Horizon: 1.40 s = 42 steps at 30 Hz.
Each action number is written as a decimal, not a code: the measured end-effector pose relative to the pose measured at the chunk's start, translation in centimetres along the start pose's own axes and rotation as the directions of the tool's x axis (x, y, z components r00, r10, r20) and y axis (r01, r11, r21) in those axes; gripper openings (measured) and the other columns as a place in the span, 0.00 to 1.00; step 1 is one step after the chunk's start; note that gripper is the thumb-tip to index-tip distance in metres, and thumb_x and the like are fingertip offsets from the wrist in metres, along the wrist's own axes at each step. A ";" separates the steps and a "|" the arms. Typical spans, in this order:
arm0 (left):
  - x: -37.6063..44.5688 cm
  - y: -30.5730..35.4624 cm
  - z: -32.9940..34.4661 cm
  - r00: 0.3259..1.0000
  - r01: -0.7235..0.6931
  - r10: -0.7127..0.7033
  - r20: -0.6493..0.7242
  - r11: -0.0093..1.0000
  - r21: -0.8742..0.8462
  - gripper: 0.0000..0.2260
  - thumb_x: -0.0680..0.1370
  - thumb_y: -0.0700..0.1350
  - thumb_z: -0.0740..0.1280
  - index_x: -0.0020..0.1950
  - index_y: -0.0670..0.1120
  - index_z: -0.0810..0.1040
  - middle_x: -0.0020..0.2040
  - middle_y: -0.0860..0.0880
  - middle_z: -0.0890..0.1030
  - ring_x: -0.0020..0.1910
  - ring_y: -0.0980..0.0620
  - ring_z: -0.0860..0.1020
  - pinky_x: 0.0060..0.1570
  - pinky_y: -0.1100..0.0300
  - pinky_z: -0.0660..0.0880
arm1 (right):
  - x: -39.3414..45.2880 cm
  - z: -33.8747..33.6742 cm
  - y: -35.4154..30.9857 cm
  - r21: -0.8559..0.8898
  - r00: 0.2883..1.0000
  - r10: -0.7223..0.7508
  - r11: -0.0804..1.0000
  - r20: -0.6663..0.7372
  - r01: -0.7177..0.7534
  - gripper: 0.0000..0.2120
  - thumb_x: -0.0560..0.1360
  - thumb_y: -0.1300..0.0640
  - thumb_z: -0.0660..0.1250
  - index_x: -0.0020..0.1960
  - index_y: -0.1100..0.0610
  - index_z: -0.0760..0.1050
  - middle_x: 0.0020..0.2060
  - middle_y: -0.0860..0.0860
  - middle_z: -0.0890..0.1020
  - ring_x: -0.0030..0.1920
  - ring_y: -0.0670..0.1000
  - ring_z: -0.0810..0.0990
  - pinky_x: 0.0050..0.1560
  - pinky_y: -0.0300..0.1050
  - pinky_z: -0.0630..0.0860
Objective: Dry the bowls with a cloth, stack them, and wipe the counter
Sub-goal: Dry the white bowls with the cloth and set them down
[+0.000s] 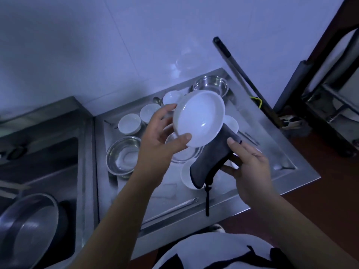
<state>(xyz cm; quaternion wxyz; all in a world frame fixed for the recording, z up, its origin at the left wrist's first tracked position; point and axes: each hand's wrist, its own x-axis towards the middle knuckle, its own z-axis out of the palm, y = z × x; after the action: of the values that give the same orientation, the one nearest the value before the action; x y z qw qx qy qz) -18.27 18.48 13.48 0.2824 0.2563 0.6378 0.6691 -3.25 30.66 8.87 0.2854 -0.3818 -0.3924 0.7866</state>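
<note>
Right now the drying step is in hand. The left hand (165,136) grips a white bowl (199,118) by its rim, thumb on the near lip, tilted up above the middle of the steel counter (272,144). The right hand (250,162) holds a grey cloth (213,158) bunched just under the bowl's right edge, touching it. Other white and steel bowls sit unstacked toward the counter's back and left edges. Next, I judge, the cloth must go inside the bowl.
</note>
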 end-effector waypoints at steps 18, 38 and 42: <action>2.2 7.8 6.3 0.878 -0.461 0.441 0.185 0.883 0.082 0.32 0.69 0.30 0.74 0.65 0.60 0.76 0.65 0.52 0.78 0.65 0.46 0.75 0.61 0.43 0.78 | 0.4 1.6 -10.1 0.330 0.986 0.003 0.942 0.167 -0.059 0.06 0.76 0.59 0.72 0.53 0.58 0.82 0.49 0.56 0.85 0.52 0.57 0.86 0.53 0.56 0.83; 2.8 12.4 5.1 0.799 -0.594 0.590 0.116 0.804 0.010 0.33 0.69 0.26 0.70 0.63 0.59 0.79 0.66 0.53 0.77 0.65 0.49 0.75 0.53 0.58 0.78 | 0.1 6.9 -14.9 0.427 0.954 -0.015 0.896 0.298 -0.119 0.02 0.76 0.59 0.72 0.45 0.57 0.82 0.37 0.54 0.85 0.49 0.57 0.85 0.48 0.57 0.84; 2.7 12.2 5.3 0.850 -0.527 0.527 -0.003 0.850 0.013 0.32 0.68 0.29 0.73 0.64 0.60 0.79 0.63 0.50 0.79 0.64 0.49 0.78 0.54 0.50 0.80 | -0.1 6.9 -14.6 0.409 0.967 -0.027 0.909 0.254 -0.082 0.01 0.75 0.59 0.73 0.44 0.56 0.83 0.43 0.56 0.86 0.49 0.56 0.86 0.48 0.56 0.84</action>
<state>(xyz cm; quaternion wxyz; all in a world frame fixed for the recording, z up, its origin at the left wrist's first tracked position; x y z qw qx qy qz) -17.03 23.81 25.95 0.0847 0.4206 0.5481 0.7180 -6.72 35.57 23.92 0.2963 -0.2137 -0.2436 0.8984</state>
